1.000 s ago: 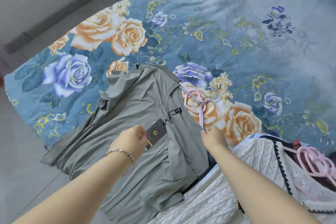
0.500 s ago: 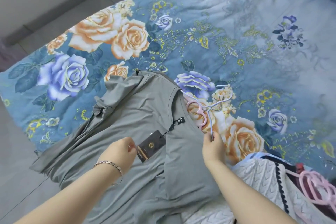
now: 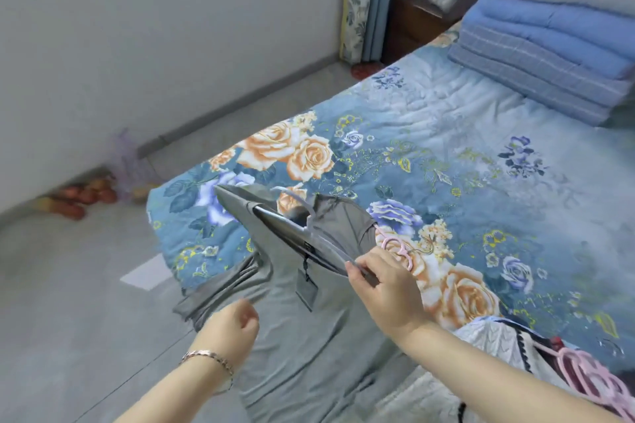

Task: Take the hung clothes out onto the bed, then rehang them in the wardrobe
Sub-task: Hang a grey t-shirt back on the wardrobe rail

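Grey and soft, the shirt [image 3: 302, 336] lies on the corner of the flowery bed [image 3: 446, 148], and its bottom part hangs off the edge. The right hand [image 3: 388, 288] pinches the neck edge of the shirt and holds it up, so the neck hole gapes wide. A pink hanger [image 3: 395, 245] pokes out of that hole, right beside the shirt's neck, touching the right hand. I cannot tell if the fingers hold the hanger too. A dark tag [image 3: 307, 288] dangles from the neck of the shirt. The left hand [image 3: 230, 326] hovers over the shirt's lower part with its fingers loosely curled, holding nothing. To the right of the shirt lies a white knit top [image 3: 494, 340] with another pink hanger [image 3: 584, 374]. Far from the shirt, at the other end of the bed, sits a pile of folded blankets [image 3: 549, 38].
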Available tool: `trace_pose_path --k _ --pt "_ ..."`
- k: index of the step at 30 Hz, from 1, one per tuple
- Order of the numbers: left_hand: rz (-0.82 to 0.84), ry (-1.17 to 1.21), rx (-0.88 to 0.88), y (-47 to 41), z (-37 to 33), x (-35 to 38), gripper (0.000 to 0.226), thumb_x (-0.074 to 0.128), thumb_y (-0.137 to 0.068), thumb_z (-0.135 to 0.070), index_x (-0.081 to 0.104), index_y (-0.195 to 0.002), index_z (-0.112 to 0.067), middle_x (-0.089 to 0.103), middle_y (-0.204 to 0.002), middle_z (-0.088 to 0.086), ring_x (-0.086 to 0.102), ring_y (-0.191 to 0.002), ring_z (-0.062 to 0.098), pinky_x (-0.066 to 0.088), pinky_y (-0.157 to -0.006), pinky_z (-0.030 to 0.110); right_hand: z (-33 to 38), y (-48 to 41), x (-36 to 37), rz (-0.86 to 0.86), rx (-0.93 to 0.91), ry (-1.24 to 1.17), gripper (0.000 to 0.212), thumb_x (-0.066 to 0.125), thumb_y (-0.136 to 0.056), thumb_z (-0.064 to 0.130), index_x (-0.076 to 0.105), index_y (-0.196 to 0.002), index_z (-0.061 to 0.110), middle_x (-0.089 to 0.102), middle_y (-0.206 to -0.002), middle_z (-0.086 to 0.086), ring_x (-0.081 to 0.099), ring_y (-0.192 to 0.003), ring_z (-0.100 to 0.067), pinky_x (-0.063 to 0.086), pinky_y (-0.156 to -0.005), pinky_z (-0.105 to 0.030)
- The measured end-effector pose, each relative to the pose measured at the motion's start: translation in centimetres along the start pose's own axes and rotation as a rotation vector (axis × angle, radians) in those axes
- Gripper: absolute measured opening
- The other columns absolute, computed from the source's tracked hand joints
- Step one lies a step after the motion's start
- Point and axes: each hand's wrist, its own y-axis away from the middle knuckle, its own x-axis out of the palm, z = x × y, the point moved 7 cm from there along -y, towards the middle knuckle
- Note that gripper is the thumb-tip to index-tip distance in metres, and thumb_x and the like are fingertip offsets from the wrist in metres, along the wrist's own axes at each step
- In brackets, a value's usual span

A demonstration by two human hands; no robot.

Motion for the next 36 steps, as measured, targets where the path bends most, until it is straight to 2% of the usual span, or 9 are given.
trace_pose_path --k 6,9,13,16,18,24,27,33,36 --pt "-0.225 0.054 -0.035 13.0 8.1 -9.8 0.028 0.048 -0.088 -0.013 0.046 -0.066 -0.03 0.056 -0.077 -0.004 0.052 -0.079 0.019 0.033 -0.064 0.022 17.5 4.1 -0.7 0.19 -0.197 -0.053 0.037 0.048 -0.083 0.044 0.057 -0.064 0.014 0.035 -0.059 0.015 0.039 -0.066 -0.006 0.025 -0.057 -0.017" --pt "-0.349 0.09 -0.089 21.6 13.3 -13.8 0.02 0.049 -0.088 -0.012 0.051 -0.072 -0.025 0.058 -0.085 0.001 0.051 -0.08 0.018 0.033 -0.066 0.021 26.8 7.9 -1.4 0.296 -0.237 -0.065 0.033 0.054 -0.09 0.032 0.051 -0.062 0.016 0.038 -0.059 0.01 0.036 -0.06 -0.011 0.026 -0.057 -0.02" --pt "-0.409 0.147 -0.212 32.8 21.1 -16.2 0.024 0.048 -0.086 -0.012 0.052 -0.067 -0.026 0.067 -0.082 0.002 0.064 -0.084 0.022 0.041 -0.063 0.022 38.8 14.0 -1.5 0.408 -0.312 -0.166 0.045 0.057 -0.091 0.021 0.035 -0.052 0.028 0.037 -0.057 0.011 0.036 -0.057 -0.002 0.03 -0.058 -0.018" --pt "-0.48 0.16 -0.303 40.9 25.9 -17.5 0.018 0.049 -0.086 -0.013 0.056 -0.073 -0.023 0.066 -0.083 0.002 0.062 -0.084 0.021 0.042 -0.066 0.022 45.9 19.2 -0.6 0.551 -0.368 -0.219 0.032 0.054 -0.093 0.023 0.046 -0.061 0.026 0.044 -0.061 0.011 0.041 -0.061 -0.004 0.028 -0.06 -0.024" --pt "-0.548 0.202 -0.367 46.3 28.7 -18.0 0.022 0.05 -0.086 -0.013 0.054 -0.067 -0.024 0.063 -0.077 0.0 0.063 -0.086 0.023 0.043 -0.067 0.023 49.9 22.7 -0.4 0.645 -0.403 -0.262 0.024 0.053 -0.093 0.024 0.051 -0.07 0.022 0.046 -0.06 0.011 0.041 -0.06 -0.006 0.031 -0.057 -0.024" --pt "-0.762 0.251 -0.594 62.9 33.8 -16.0 0.017 0.049 -0.087 -0.015 0.06 -0.076 -0.021 0.066 -0.081 0.003 0.064 -0.091 0.022 0.045 -0.073 0.024 59.8 33.0 -1.6 0.893 -0.573 -0.354 0.021 0.054 -0.093 0.026 0.057 -0.074 0.018 0.043 -0.055 0.009 0.038 -0.05 -0.005 0.028 -0.046 -0.014" --pt "-0.851 0.36 -0.748 71.0 35.4 -12.6 0.024 0.049 -0.086 -0.015 0.052 -0.064 -0.023 0.069 -0.082 0.007 0.066 -0.089 0.025 0.05 -0.078 0.029 63.1 38.3 -3.5 1.014 -0.652 -0.404 0.024 0.054 -0.093 0.025 0.057 -0.071 0.016 0.043 -0.053 0.008 0.037 -0.049 -0.005 0.027 -0.045 -0.014" --pt "-0.968 0.502 -1.028 85.0 36.7 -4.6 0.017 0.047 -0.087 -0.012 0.053 -0.073 -0.018 0.062 -0.078 0.004 0.058 -0.078 0.021 0.039 -0.065 0.022 67.2 49.6 -7.0 1.301 -0.781 -0.464 0.02 0.052 -0.094 0.023 0.062 -0.082 0.011 0.046 -0.056 0.006 0.037 -0.048 -0.006 0.028 -0.042 -0.012" --pt "-1.042 0.562 -1.144 91.8 36.4 -1.4 0.023 0.046 -0.087 -0.012 0.05 -0.066 -0.021 0.059 -0.071 -0.001 0.059 -0.078 0.021 0.042 -0.066 0.022 69.6 55.5 -9.1 1.469 -0.836 -0.449 0.018 0.054 -0.092 0.02 0.066 -0.085 0.009 0.047 -0.058 0.005 0.037 -0.05 -0.008 0.028 -0.043 -0.015"
